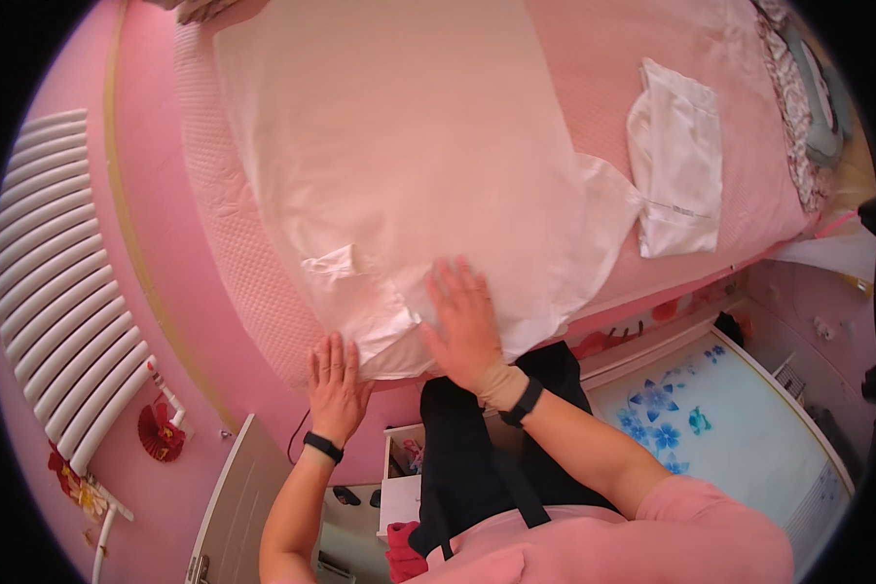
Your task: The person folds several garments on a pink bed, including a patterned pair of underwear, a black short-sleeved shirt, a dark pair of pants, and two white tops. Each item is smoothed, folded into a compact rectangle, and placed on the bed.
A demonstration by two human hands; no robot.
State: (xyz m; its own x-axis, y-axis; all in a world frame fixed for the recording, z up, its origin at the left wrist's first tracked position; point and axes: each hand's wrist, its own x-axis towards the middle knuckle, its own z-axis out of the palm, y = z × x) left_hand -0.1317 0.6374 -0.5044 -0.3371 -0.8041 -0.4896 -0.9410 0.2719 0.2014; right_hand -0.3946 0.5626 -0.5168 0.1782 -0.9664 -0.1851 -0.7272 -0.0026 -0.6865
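Note:
A large white garment [423, 146], apparently a shirt, lies spread over the pink quilted bed cover [219, 190]. One sleeve-like part [602, 212] fans out to the right. Near the front edge the cloth is creased, with a small bunched white piece [332, 263] at its left. My right hand [467, 317] rests palm down on this near part, fingers a little spread, holding nothing. At the bed's front edge, my left hand [334, 379] lies flat by the garment's near left corner, fingers extended. Whether its fingertips press on the garment or the bed cover is hard to tell.
A folded white garment [679, 160] lies right of the spread one. Beyond it are a ruffled edge [788, 109] and a grey-green plush item [821, 131]. A white radiator [66, 277], a door [226, 496], a drawer unit [401, 489] and a flower-patterned tabletop [744, 423] surround me.

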